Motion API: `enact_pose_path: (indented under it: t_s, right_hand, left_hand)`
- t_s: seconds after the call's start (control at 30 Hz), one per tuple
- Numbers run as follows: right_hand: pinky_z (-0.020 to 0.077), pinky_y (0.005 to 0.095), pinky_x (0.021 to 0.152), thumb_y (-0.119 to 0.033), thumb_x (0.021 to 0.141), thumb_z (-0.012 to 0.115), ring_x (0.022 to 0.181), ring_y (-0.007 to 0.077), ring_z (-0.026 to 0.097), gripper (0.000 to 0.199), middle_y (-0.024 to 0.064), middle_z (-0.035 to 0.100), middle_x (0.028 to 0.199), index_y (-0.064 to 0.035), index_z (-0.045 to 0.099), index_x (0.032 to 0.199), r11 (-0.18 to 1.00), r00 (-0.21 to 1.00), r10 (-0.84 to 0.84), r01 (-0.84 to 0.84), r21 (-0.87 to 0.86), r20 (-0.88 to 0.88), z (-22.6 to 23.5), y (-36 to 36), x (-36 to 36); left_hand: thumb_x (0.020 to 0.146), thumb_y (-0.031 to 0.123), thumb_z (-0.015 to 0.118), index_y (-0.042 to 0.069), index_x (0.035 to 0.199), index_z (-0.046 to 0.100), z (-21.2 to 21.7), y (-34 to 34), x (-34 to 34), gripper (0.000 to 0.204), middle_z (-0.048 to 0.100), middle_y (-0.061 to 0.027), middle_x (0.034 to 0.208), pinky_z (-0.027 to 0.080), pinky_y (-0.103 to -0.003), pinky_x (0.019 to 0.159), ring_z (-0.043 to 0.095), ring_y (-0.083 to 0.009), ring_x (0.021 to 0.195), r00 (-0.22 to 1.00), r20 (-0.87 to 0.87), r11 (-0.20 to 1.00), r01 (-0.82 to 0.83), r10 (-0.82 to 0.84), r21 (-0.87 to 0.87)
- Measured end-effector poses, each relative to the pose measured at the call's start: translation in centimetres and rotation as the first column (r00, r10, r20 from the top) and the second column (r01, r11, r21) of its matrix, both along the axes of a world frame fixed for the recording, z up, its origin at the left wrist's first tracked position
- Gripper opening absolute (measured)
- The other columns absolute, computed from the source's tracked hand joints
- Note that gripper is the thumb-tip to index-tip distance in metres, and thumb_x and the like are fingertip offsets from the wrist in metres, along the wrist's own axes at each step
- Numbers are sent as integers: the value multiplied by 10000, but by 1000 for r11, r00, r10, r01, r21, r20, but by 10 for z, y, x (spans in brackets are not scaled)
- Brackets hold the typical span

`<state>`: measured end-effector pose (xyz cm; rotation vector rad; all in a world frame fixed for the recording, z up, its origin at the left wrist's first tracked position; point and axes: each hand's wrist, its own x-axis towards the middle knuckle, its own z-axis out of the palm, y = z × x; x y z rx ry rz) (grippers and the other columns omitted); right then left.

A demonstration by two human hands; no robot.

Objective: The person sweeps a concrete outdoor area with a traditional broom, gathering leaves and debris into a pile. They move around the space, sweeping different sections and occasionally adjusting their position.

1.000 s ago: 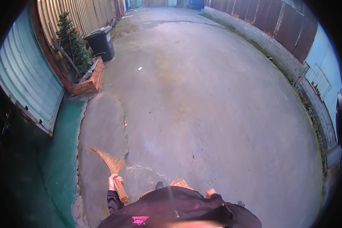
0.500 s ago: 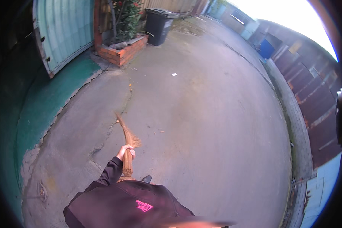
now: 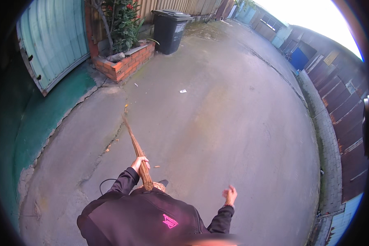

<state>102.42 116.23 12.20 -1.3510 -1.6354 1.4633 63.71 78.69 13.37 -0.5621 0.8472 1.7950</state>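
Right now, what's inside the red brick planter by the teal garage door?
The low red brick planter holds a leafy green shrub with red berries and a thin bare trunk. The soil and roots are hidden behind the brick wall and foliage.

- Soft, even daylight fills the scene; no hard shadows fall on the concrete ground [image 3: 217, 123]
- The sky [image 3: 315, 20] at far right is blown out to white
- Fisheye bending curves the walls; a black rim rings the frame
- The right hand [image 3: 230, 195] is slightly motion-blurred; the near bottom edge is smeared
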Motion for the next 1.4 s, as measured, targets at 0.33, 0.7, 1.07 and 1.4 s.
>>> enact_pose_path:
  t_s: [0.33,0.7,1.07,1.4]
  right_hand:
    - [428,320,496,-294,936,464,524,186,499,253,74,561,732,-74,496,1058,475,687,-622,713,-516,376,-100,17,118]
    - [275,261,507,-485,991,345,530,119,346,424,11,418,594,-121,458,805,989,721,63,49,141,-690,225,521,-221]
    - [387,351,1085,29,865,581,1228,206,498,331,113,542,1292,-20,596,1191,715,-913,276,-14,699,-301,442,567,-537]
    - [426,349,1031,22,882,552,1221,209,498,331,84,538,1317,-41,602,1203,603,-861,220,-249,758,-458,396,685,-750]
  left_hand:
    - [801,76,542,91,654,417,64,339,-98,194,485,-7,581,469,-238,527,490,-108,502,957,263,914,3,-120,407]
    - [807,82,545,86,628,427,47,598,-151,214,497,3,596,491,-252,569,532,-103,555,904,414,878,-282,107,387]
    - [795,82,566,98,677,472,0,687,-260,152,501,7,597,491,-260,578,529,-118,571,751,130,728,-660,648,185]
    - [779,94,581,92,721,422,-6,837,-424,169,468,0,592,451,-238,512,493,-109,533,682,319,681,-720,658,134]
